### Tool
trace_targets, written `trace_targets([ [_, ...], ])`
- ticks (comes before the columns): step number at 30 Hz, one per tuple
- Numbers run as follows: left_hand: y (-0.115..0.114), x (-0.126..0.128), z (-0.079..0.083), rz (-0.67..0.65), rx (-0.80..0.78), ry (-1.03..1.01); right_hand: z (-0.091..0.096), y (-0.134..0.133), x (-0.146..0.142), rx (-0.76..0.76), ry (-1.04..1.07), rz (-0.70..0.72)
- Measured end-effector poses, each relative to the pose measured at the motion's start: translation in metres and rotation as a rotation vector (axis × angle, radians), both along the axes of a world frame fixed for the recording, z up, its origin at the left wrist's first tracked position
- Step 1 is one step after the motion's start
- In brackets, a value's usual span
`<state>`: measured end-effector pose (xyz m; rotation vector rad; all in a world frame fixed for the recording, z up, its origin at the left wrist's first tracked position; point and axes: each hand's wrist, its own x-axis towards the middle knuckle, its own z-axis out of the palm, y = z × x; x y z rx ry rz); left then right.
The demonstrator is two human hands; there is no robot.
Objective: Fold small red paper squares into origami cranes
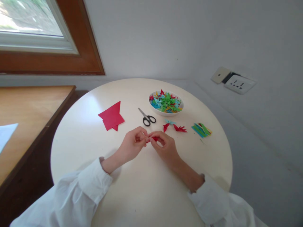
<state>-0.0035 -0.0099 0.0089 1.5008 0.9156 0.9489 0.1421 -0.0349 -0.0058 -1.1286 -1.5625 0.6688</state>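
Both of my hands meet above the near middle of the round table. My left hand (133,142) pinches the left end of a small folded red paper (155,138). On its other side, my right hand (164,145) grips the same paper between thumb and fingers, and most of it is hidden by the fingertips. Just beyond lie a pair of scissors (147,118) with black handles and, to the right, red paper cranes (180,128) beside a light blue one (169,122). Flat red paper sheets (112,116) overlap to the left.
A white bowl (165,113) heaped with colourful folded paper pieces stands at the back of the white table (151,195). Paper strips (201,130) in green, blue and yellow lie at the right. A wooden desk (35,104) is on the left, and walls border the back and right.
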Motion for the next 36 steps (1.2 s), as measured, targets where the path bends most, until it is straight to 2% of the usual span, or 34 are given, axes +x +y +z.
trace_targets([
  [18,-0.0003,-0.0006,0.0020,0.075,0.011,0.070,0.0021,-0.0010,0.0018,-0.021,-0.083,-0.004],
  [30,0.0011,-0.0008,0.0042,0.082,0.016,0.080,0.0002,0.0023,0.0036,0.067,-0.130,-0.034],
  [36,0.0011,-0.0018,0.0051,0.100,0.058,0.116,0.0004,0.0018,0.0045,-0.026,-0.078,-0.064],
])
